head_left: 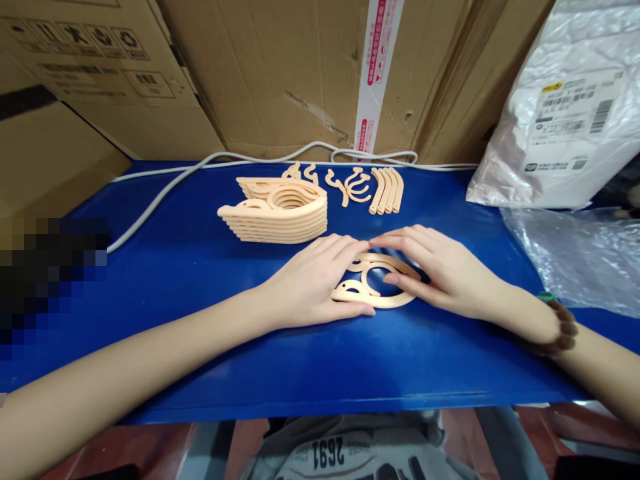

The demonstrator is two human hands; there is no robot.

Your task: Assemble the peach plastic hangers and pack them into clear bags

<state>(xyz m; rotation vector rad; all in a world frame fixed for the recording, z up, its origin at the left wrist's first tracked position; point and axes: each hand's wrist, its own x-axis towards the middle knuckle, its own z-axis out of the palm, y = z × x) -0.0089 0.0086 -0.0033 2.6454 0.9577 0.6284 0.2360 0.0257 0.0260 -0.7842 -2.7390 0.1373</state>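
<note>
A flat, pale orange cut-out sheet with curved shapes (pixel 373 288) lies on the blue table (pixel 200 280). My left hand (pixel 315 280) rests flat over its left side, fingers stretched out and pressing on it. My right hand (pixel 440 273) lies over its right side, fingers extended, fingertips meeting the left hand's at the top. Behind them sits a stack of the same pale orange sheets (pixel 277 212). Loose curved pieces (pixel 350 187) and several curved strips (pixel 386 191) lie in a row at the back.
A white cable (pixel 165 190) runs along the table's back edge. Cardboard boxes (pixel 280 73) wall off the rear. A white plastic parcel (pixel 565 113) and clear plastic bag (pixel 580 257) sit at right. A beaded bracelet (pixel 563 330) circles my right wrist.
</note>
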